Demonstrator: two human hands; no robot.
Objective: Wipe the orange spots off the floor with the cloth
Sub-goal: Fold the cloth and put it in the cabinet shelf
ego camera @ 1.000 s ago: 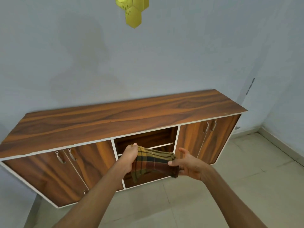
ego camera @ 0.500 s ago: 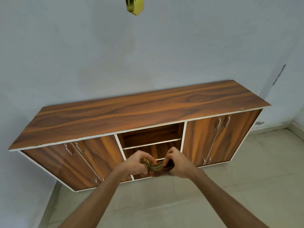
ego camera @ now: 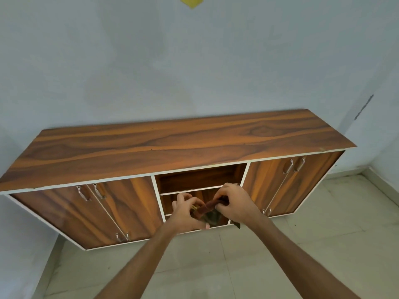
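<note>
A pale blue wall fills the upper half of the view, with a yellow object cut off at the top edge. Against the wall stands a long, low wooden cabinet with a pair of closed doors at each end, so whatever is inside those is hidden. Its open middle compartment is divided by a thin shelf. The upper level shows only its dark wood back, and the lower level is mostly hidden behind the hands. Pale floor tiles spread out in front. No orange spots show on the part of the floor in view.

Two bare forearms reach forward from the bottom edge, meeting in front of the compartment. The left hand has its fingers curled around the cloth. The right hand pinches the cloth's upper edge between thumb and fingertips. The cloth is held in the air between them, well above the floor.

A second ago the checked cloth was stretched open between the hands. Now it is gathered into a small, dark reddish wad, with one corner dangling below the right wrist. This looks like folding it into a pad for wiping, so the wiping itself has probably not begun.
</note>
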